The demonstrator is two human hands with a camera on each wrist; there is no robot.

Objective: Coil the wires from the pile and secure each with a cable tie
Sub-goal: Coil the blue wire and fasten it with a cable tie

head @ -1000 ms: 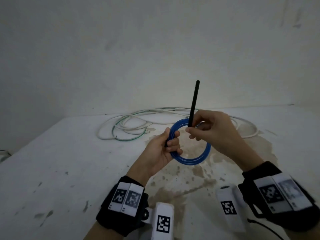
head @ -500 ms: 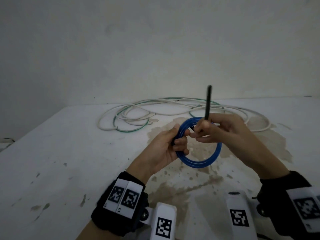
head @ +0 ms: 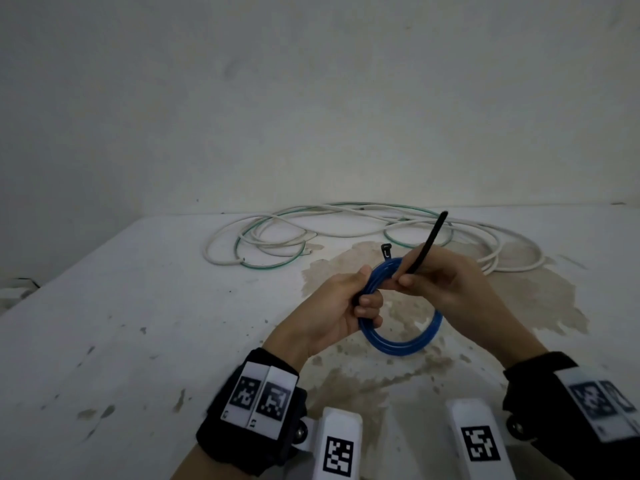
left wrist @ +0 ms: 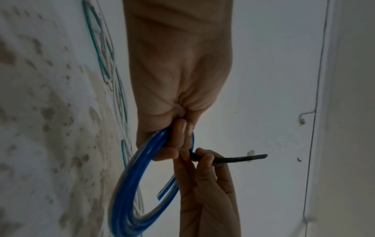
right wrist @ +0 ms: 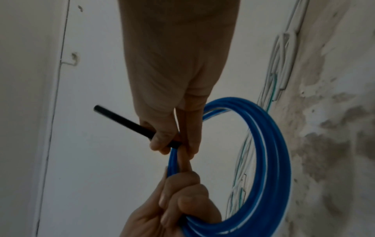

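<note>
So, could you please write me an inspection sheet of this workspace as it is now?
Surface: white table, stained brown in the middle, with small chipped spots.
Job's things: blue wire coil held above the table; black cable tie at the coil's top, its free end pointing up, its head sticking out behind the coil.
Clutter: nothing seen.
Hands: left hand grips the coil's left side; right hand pinches the cable tie.
Cables: loose white and green wires lie uncoiled at the table's far edge.
Surroundings: plain pale wall behind the table; black wristbands with printed markers on both wrists.
</note>
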